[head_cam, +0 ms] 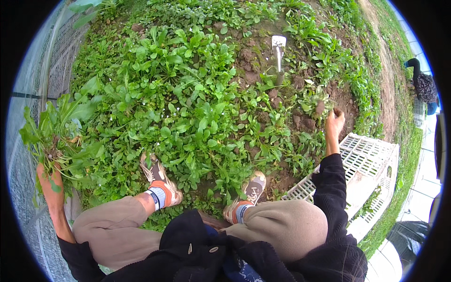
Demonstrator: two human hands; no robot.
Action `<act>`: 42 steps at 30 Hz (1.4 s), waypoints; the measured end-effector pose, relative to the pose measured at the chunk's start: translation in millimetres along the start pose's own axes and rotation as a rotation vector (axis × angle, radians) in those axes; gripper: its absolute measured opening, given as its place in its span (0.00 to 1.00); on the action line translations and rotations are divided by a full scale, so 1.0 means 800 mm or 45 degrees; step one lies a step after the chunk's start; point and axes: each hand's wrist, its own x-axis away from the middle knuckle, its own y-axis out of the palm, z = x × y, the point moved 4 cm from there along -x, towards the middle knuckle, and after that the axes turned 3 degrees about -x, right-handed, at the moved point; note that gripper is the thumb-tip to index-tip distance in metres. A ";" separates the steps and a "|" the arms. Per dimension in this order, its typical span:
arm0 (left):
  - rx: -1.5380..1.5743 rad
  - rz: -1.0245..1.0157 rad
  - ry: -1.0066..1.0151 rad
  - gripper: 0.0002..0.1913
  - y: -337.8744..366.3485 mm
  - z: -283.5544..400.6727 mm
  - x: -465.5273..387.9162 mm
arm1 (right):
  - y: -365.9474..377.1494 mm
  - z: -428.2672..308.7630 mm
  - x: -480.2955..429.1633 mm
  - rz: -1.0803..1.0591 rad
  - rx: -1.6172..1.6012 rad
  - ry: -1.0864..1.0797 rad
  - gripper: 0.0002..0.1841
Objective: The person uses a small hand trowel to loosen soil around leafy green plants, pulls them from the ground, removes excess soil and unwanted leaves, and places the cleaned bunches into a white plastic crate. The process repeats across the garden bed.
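Note:
My left hand (51, 176), at the far left, grips a bunch of uprooted leafy greens (60, 130). Roots and some soil show at its base. On the right, my right hand (334, 123) has its fingers curled over bare soil. Right beside those fingers are a blurred brown clod (320, 108) and a clump of pale-leaved plants (312, 95); whether the fingers pinch any of it is hard to see. Farther ahead lies a hand trowel (278, 53) with a white, soil-marked blade, its handle towards me.
Low leafy plants (197, 116) cover the bed around my shoes (162, 179). White slatted plastic crates (366, 155) stand by my right knee, with some greens inside. Netting (28, 165) runs along the left. Another person (422, 84) bends at the far right, beyond a dirt path (385, 88).

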 end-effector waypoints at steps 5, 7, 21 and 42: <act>0.190 0.036 0.062 0.16 0.007 0.011 -0.011 | 0.105 -0.130 0.037 -0.496 -0.112 -0.581 0.22; -0.022 0.046 0.033 0.16 0.005 0.008 -0.011 | 0.157 -0.173 0.033 -0.517 0.050 -0.535 0.39; 0.113 -0.156 -0.005 0.19 0.014 0.017 -0.019 | 0.042 -0.192 0.130 -1.133 -0.727 0.171 0.08; 0.087 -0.182 0.029 0.18 0.041 0.076 -0.025 | 0.122 -0.149 0.269 -1.174 -0.608 -0.639 0.11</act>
